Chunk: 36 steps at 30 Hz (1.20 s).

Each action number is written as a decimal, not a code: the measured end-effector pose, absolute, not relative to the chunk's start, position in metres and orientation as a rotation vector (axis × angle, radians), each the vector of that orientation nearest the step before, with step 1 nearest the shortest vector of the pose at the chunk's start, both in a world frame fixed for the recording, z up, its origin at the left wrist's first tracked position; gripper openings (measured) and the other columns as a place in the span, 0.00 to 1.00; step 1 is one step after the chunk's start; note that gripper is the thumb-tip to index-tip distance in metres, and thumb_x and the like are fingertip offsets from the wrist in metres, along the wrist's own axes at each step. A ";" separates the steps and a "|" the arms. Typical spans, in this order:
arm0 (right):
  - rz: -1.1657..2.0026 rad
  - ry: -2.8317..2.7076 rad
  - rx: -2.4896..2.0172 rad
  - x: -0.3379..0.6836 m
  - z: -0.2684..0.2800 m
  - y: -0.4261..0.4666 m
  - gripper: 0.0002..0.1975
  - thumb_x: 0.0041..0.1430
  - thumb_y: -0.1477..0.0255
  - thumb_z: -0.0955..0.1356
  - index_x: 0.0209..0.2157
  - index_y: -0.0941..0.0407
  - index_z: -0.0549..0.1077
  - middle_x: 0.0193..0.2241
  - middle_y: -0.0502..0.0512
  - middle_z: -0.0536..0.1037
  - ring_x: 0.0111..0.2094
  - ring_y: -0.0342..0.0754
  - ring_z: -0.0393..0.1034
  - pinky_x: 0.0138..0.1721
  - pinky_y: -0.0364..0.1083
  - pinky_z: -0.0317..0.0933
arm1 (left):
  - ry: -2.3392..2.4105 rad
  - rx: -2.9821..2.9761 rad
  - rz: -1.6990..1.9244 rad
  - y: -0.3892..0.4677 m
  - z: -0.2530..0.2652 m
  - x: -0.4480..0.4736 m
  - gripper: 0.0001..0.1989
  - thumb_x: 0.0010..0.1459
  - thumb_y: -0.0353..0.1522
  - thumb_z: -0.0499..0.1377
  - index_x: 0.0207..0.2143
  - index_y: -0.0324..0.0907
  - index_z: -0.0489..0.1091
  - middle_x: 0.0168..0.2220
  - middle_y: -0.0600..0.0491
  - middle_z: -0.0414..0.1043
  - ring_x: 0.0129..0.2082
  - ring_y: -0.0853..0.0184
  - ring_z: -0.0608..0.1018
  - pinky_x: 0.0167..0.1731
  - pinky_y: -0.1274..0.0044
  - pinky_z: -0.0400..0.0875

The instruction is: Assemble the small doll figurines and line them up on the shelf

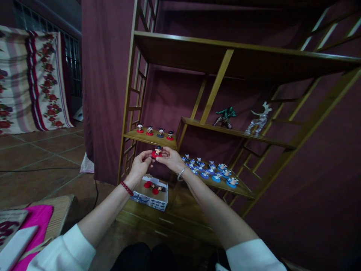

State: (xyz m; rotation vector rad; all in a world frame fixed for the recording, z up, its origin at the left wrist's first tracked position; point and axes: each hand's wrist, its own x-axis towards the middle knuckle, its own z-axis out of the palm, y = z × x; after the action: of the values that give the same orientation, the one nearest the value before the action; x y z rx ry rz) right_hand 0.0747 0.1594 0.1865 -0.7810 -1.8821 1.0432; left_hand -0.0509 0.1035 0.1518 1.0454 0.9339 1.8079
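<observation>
Both hands meet in front of a wooden shelf unit (197, 41). My left hand (140, 163) and my right hand (171, 158) together hold a small red-based figurine (156, 151) with a dark head. Just above and behind it, several similar red-based figurines (155, 131) stand in a row on a small left shelf (146, 138). Below my hands sits an open white box (151, 195) with more red figurines lying inside.
Several blue-based figurines (211, 170) crowd the lower right shelf. A green figure (225, 116) and a clear deer ornament (260, 118) stand on the middle shelf. Dark red curtain hangs behind. A pink cloth (35, 222) lies at lower left, floral fabric (31, 79) at far left.
</observation>
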 end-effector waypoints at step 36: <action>0.581 -1.958 -0.958 -0.037 0.205 0.274 0.16 0.40 0.75 0.71 0.35 0.56 0.70 0.31 0.50 0.76 0.34 0.44 0.71 0.39 0.44 0.64 | 1.984 2.156 1.605 0.173 0.168 -0.142 0.22 0.50 0.24 0.48 0.49 0.37 0.64 0.49 0.47 0.67 0.53 0.62 0.65 0.53 0.69 0.60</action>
State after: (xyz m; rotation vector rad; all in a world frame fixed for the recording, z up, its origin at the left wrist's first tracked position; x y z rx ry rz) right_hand -0.0371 0.2744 0.2050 -0.9581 -1.9583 0.5809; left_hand -0.1419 0.1727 0.1676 2.1565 1.9842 1.6051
